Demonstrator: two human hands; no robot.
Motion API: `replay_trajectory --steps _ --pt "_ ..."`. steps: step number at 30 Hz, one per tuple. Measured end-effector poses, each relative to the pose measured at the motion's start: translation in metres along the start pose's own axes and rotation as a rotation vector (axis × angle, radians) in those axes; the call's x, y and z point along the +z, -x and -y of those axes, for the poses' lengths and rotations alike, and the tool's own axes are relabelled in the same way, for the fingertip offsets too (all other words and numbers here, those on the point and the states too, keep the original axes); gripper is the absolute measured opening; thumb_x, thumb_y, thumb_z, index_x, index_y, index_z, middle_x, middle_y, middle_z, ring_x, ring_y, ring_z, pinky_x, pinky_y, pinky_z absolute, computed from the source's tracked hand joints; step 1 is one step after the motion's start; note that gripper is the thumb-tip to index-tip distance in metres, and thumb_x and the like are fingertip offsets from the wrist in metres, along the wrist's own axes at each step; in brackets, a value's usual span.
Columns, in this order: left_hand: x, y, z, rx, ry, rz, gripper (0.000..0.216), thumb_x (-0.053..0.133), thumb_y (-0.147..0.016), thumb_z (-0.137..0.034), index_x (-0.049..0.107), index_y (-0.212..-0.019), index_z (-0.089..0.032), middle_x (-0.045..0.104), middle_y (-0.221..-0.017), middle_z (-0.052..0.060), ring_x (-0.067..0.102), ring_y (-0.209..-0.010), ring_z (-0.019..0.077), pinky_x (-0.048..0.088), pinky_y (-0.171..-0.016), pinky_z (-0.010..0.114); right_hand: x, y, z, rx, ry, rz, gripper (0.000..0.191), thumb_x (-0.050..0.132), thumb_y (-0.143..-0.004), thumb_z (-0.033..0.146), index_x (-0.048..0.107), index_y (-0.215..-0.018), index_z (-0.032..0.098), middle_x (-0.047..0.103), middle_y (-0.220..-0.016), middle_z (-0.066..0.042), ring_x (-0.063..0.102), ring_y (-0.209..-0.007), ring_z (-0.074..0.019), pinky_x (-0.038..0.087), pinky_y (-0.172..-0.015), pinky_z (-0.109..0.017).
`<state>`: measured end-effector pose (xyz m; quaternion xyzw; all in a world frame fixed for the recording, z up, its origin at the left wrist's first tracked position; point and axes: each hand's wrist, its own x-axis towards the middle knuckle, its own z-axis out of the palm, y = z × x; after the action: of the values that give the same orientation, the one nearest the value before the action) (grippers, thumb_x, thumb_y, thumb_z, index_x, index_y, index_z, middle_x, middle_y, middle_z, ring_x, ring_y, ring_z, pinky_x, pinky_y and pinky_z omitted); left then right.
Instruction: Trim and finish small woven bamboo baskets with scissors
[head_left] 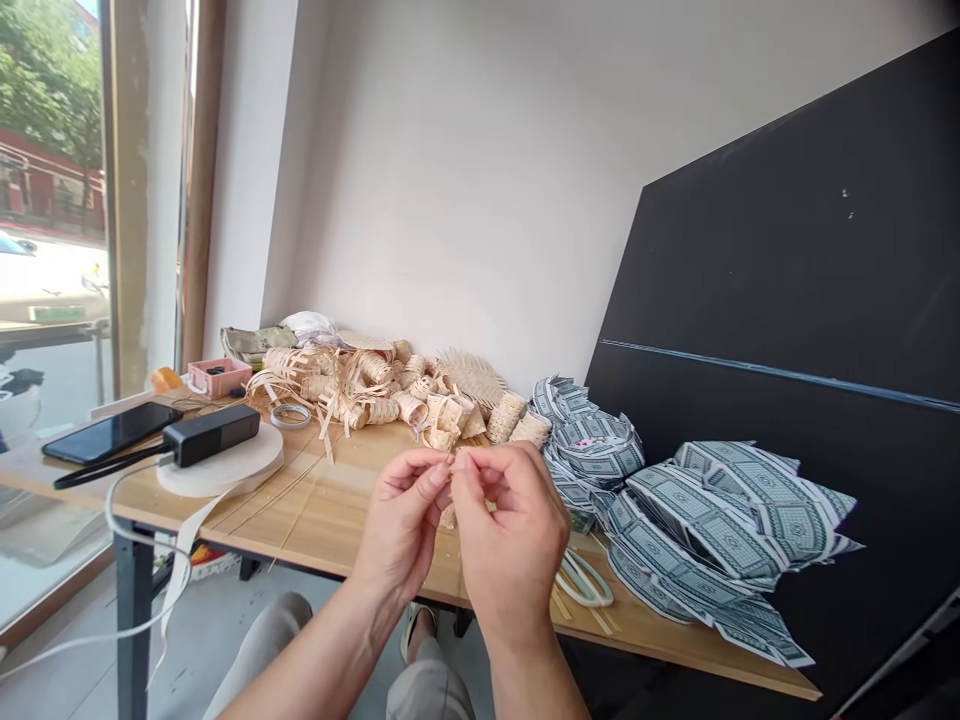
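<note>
Head: left hand (401, 520), right hand (511, 535) pinch woven piece (448, 517); sheets (720, 510) print illegible.

You held a small, pale tan woven straw piece (448, 515) pinched between your left hand (405, 520) and right hand (510, 530), mostly hidden, its thin strip end raised, above the worktop (337, 515).

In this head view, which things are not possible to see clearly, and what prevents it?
Head view:
1. The small pale woven piece, pinched between the left hand and the right hand: they cover most of it, so its shape is unclear.
2. The white looped object on the light wooden table: partly behind the right hand.
3. The dark items in the small pink plastic box: too small to identify.
</note>
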<state>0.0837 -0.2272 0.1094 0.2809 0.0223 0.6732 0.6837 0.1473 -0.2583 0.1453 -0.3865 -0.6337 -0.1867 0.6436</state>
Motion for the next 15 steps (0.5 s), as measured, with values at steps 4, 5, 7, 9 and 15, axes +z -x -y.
replay_trajectory --steps 4,5,7,9,15 --pt "0.0012 -0.0001 -0.0003 0.006 -0.006 -0.015 0.018 0.082 -0.054 -0.021 0.070 -0.067 -0.016 0.069 -0.065 0.001 0.063 -0.062 0.0093 0.051 -0.062 0.017 -0.0003 -0.0002 -0.0005 0.010 -0.019 0.002 0.012 0.054 -0.080 0.009 0.054 -0.071 0.018 0.052 -0.068 0.002 0.052 -0.058 -0.0100 0.045 -0.051 -0.020" --pt "0.0013 -0.0002 -0.0003 0.006 -0.007 -0.018 0.018 0.082 -0.054 -0.021 0.070 -0.067 -0.016 0.069 -0.065 0.001 0.063 -0.062 0.0093 0.051 -0.061 0.017 -0.0006 0.0001 -0.0008 0.011 -0.020 0.006 0.012 0.054 -0.080 0.009 0.054 -0.071 0.018 0.052 -0.068 0.002 0.052 -0.059 -0.0101 0.046 -0.051 -0.020" --pt "0.0013 -0.0004 -0.0001 0.004 -0.009 -0.022 0.019 0.082 -0.053 -0.022 0.070 -0.066 -0.016 0.068 -0.065 0.001 0.063 -0.062 0.0094 0.051 -0.061 0.017 -0.0011 0.0008 -0.0016 0.017 -0.017 0.015 0.012 0.055 -0.080 0.010 0.054 -0.072 0.018 0.053 -0.068 0.002 0.053 -0.059 -0.0102 0.046 -0.051 -0.021" --pt "0.0011 -0.0004 0.0000 0.002 -0.014 -0.021 0.019 0.082 -0.053 -0.022 0.070 -0.067 -0.016 0.068 -0.065 0.001 0.063 -0.062 0.0098 0.051 -0.061 0.017 -0.0014 0.0013 -0.0023 0.018 -0.014 0.020 0.012 0.055 -0.080 0.010 0.054 -0.072 0.019 0.053 -0.069 0.002 0.053 -0.059 -0.0098 0.046 -0.051 -0.020" --pt "0.0007 0.0005 -0.0008 -0.002 -0.025 -0.012 0.019 0.082 -0.054 -0.022 0.070 -0.067 -0.015 0.068 -0.065 0.001 0.063 -0.062 0.0100 0.051 -0.061 0.017 -0.0005 0.0005 -0.0018 0.002 -0.010 0.005 0.012 0.054 -0.079 0.008 0.054 -0.071 0.017 0.052 -0.067 0.002 0.051 -0.058 -0.0089 0.045 -0.052 -0.019"
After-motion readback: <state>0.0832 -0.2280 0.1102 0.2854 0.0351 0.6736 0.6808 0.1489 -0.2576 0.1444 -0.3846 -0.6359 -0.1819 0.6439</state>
